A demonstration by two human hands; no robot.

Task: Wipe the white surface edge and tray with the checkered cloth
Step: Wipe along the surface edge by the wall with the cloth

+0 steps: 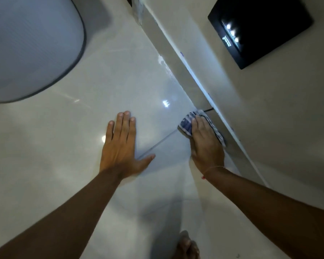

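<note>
A bare foot [187,245] shows at the bottom, nearest the camera. Above it, the left hand [120,144] lies flat and released on the glossy white surface [64,146], fingers spread, bracing. The right hand [206,141] presses the checkered cloth [187,123] under its palm, grip flattened over it rather than clenched, right at the surface edge [178,81] beside the wall ledge [204,94]. To wipe well, I would keep the cloth bunched into the corner seam and press evenly along it.
</note>
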